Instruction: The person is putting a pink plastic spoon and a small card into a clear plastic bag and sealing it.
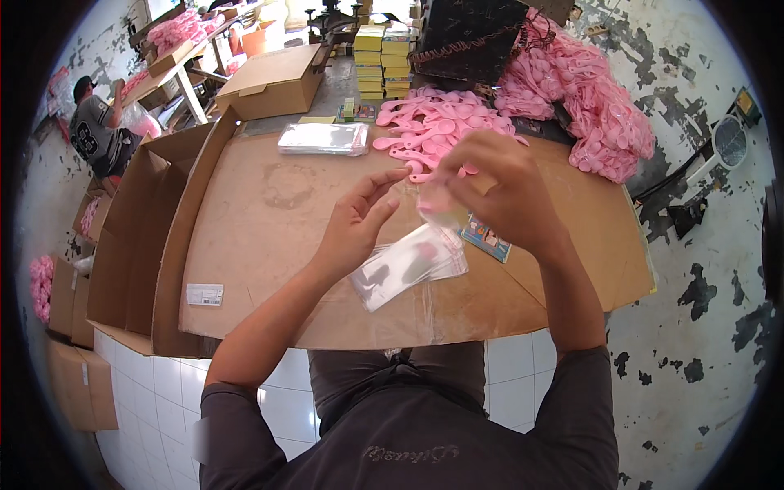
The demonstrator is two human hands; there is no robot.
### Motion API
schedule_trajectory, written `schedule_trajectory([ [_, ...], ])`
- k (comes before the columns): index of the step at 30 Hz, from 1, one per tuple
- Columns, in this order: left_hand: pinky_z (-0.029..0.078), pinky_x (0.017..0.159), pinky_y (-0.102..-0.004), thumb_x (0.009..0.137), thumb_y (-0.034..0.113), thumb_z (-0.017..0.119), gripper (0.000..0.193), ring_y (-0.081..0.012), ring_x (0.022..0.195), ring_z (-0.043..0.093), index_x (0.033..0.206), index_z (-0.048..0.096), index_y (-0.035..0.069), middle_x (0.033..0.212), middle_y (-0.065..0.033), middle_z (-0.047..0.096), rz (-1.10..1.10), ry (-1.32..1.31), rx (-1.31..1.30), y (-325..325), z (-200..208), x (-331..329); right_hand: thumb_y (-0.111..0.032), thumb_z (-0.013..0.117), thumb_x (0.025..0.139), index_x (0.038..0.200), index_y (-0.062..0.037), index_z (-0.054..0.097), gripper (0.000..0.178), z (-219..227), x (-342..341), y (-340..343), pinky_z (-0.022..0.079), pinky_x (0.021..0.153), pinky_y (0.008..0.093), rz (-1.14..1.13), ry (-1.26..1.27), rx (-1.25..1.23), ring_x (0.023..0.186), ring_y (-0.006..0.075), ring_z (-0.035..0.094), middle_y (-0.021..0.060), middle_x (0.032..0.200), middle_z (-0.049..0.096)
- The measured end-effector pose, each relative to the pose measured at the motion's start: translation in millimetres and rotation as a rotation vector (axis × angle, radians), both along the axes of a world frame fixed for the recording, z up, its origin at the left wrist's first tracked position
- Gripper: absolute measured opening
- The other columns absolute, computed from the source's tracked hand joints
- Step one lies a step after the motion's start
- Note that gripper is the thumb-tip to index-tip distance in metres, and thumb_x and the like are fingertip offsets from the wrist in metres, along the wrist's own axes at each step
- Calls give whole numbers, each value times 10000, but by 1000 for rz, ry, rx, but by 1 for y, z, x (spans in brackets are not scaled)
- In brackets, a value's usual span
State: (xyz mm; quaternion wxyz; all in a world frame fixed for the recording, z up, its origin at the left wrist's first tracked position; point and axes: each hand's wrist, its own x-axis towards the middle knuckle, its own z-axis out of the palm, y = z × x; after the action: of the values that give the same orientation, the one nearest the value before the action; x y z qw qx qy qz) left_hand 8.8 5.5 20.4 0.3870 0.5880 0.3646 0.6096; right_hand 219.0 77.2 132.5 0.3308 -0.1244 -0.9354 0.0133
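My right hand (pixel 500 186), somewhat blurred, has its fingers closed over a clear plastic bag (pixel 439 207) with a pinkish tint; what is inside it, I cannot make out. To its left, my left hand (pixel 356 219) is raised with thumb and fingers apart and holds nothing visible. Its fingertips are close to a heap of pink plastic spoons (pixel 433 122). Below both hands lies a loose stack of clear plastic sleeves (pixel 396 269) on the cardboard-covered table (pixel 253 253). Partly under my right hand sits a colourful printed card (pixel 488 242).
A second stack of clear sleeves (pixel 323 139) lies farther back. Behind are stacks of cards (pixel 370 64), a closed carton (pixel 271 80) and a mound of bagged pink spoons (pixel 600 114). An open carton (pixel 147 237) flanks the table's left edge. Another person (pixel 98 131) sits far left.
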Motion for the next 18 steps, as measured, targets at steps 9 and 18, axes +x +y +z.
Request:
schedule_trajectory([
  [9,485,1033,-319,1002,72,590,411,-186,1224,613,1396,507,-9,1324,-145,628,-70,-13,-57,-12,28,19,-50,740,870,964,-17,729,101,-5,-1,-4,482,653,249,13,133,-428,718,88,606,43,876,680],
  [18,534,917,-264,993,58,630,314,-121,1060,662,1286,575,-41,1123,-118,712,-109,-95,-107,-8,21,26,-39,730,862,972,-11,702,117,-22,-2,1,492,671,294,102,197,-451,736,158,615,65,850,640],
])
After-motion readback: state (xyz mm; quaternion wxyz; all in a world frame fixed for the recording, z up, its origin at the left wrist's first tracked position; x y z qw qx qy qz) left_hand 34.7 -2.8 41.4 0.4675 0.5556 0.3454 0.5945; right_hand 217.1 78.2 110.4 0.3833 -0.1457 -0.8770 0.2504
